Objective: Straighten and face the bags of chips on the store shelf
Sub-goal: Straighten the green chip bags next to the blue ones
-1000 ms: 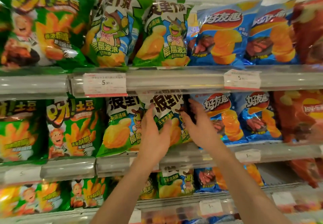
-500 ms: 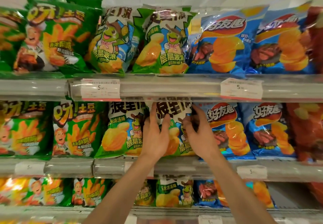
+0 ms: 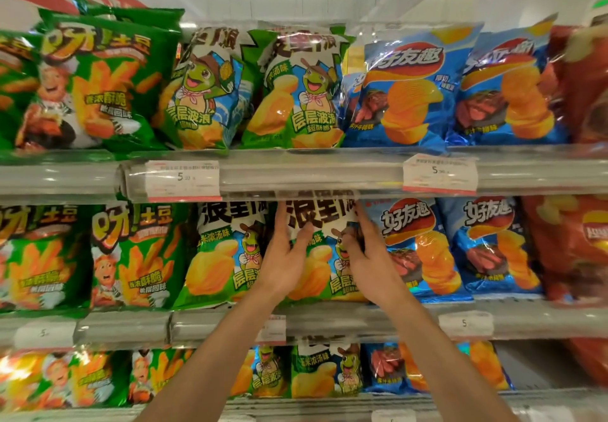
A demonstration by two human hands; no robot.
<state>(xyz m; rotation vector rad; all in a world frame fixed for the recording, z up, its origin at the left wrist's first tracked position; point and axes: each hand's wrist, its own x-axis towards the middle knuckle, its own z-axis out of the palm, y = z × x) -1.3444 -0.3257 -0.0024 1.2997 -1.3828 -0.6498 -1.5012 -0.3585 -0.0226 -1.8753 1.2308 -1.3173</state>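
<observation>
Both hands are grasping the green turtle chip bag [image 3: 320,257] standing at the front edge of the middle shelf [image 3: 329,318], mid-row. Left hand [image 3: 284,257] is gripping its left edge, right hand [image 3: 368,257] its right edge. Blue chip bag [image 3: 421,247] is sitting just beside it.

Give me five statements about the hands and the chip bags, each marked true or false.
1. Both hands are on a frog bag on the middle shelf. True.
2. The left hand is at the bag's right edge. False: it is at the left edge; the right hand is at the right.
3. Blue bags stand right of the frog bag. True.
4. The bag has been lifted off the shelf. False: it stands in its row.
5. The top shelf holds only green bags. False: blue top bags stand there too.
</observation>
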